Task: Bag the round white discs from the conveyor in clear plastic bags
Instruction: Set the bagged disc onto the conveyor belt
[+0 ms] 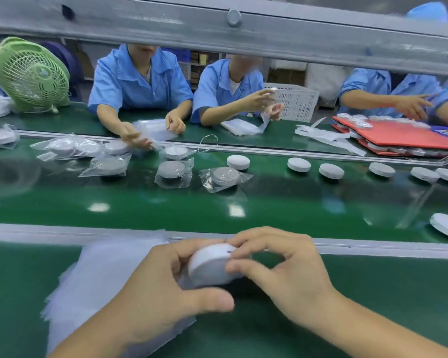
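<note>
White disc (210, 267) is being clamped by left hand (153, 301) at 9 o'clock and right hand (290, 270) at 3, over bags (101, 275), likely for insertion.

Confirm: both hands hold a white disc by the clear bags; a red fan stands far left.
Head view: the fan is green, not red. The left hand and right hand do hold the white disc by the clear bags.
</note>
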Demonstrator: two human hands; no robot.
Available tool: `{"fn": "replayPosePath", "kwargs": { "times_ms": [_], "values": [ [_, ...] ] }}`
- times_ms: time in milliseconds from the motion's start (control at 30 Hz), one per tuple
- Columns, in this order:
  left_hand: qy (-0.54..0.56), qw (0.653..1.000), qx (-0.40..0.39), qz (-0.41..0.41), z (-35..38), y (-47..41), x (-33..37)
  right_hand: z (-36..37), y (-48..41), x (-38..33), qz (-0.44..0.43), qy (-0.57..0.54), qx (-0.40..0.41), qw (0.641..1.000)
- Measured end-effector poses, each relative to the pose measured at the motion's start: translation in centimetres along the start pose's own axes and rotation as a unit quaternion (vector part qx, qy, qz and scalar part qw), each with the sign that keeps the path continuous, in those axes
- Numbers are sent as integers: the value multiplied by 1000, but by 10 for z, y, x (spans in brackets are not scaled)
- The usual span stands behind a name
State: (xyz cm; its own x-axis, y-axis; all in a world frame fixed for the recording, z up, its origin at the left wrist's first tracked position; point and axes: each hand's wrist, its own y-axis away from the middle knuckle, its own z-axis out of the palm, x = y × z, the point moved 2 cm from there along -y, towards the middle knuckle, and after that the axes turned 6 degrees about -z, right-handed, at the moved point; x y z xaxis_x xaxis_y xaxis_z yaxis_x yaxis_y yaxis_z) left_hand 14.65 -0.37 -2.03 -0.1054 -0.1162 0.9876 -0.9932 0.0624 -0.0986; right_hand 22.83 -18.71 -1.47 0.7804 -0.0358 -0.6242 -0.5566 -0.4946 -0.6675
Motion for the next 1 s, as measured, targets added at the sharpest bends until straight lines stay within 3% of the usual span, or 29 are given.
{"fn": "replayPosePath", "kwargs": {
  "times_ms": [33,133,200,267,333,400,467,567,667,733,767,800,867,933,967,1000],
  "values": [
    [0,1000,18,12,1,0,-2,1,-1,0,32,-12,8,999],
    [-9,977,202,59,6,-5,-6,8,-6,2,131,-59,-111,983],
    [21,956,281,81,8,-6,-7,16,-14,5,162,-77,-148,973],
    [-52,943,315,95,1,-5,-8,19,-32,16,168,-30,-103,980],
    [-213,900,355,135,-17,-2,-5,14,-55,37,169,37,-36,984],
    [-378,851,337,142,-39,-1,-1,2,-81,62,175,103,38,978],
    [-495,827,244,105,-57,-1,-3,-13,-102,89,180,193,72,962],
    [-566,808,90,135,-64,-1,-17,-29,-119,133,273,284,11,919],
    [-520,834,55,177,-54,-5,-23,-34,-115,160,348,251,-67,901],
    [-477,861,46,173,-47,-6,-24,-48,-107,161,338,241,-34,909],
    [-484,858,42,164,-44,-4,-22,-62,-101,161,330,290,-13,898],
    [-502,849,36,161,-42,-4,-23,-80,-92,162,325,380,-6,866],
    [-528,837,20,145,-39,-3,-21,-129,-63,169,360,573,-42,735],
    [-553,820,27,142,-36,-5,-20,-189,-22,185,460,634,-72,617],
    [-568,811,32,135,-33,-6,-20,-221,0,194,508,623,-74,590],
    [-577,806,38,127,-31,-7,-21,-251,18,202,542,592,-63,593]
  ]
}}
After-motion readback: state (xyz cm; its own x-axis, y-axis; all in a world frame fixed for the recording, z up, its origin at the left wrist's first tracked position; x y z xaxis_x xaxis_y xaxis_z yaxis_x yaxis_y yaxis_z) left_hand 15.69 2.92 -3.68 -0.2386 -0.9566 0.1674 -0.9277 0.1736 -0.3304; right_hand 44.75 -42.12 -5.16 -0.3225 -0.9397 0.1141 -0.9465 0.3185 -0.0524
